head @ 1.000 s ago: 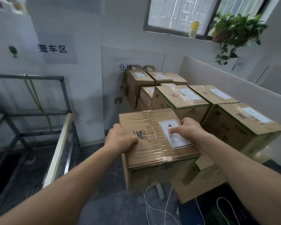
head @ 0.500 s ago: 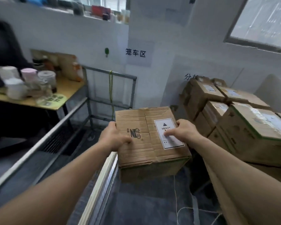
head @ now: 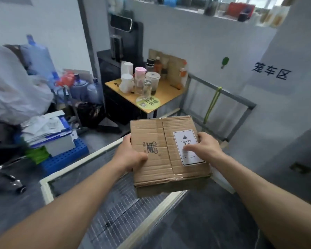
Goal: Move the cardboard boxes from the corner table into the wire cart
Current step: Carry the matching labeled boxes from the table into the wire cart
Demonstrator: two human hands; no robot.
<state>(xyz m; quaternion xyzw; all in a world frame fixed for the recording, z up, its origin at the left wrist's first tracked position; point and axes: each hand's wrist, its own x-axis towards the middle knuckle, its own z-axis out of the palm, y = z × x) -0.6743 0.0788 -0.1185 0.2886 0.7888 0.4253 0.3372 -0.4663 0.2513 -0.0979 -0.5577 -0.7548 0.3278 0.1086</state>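
Box (head: 162,151) was held up in the air over the wire cart (head: 70,168), not set down on the mesh floor yet. It was clamped from both sides: left hand (head: 131,155) wrapped round the left edge with the thumb (head: 141,157) on top, right hand (head: 205,148) gripped on the right edge with fingers (head: 190,150) laid over the white HEAVY label (head: 187,141). Behind it, a yellow table (head: 167,94) crowded with cups and bottles could be seen.
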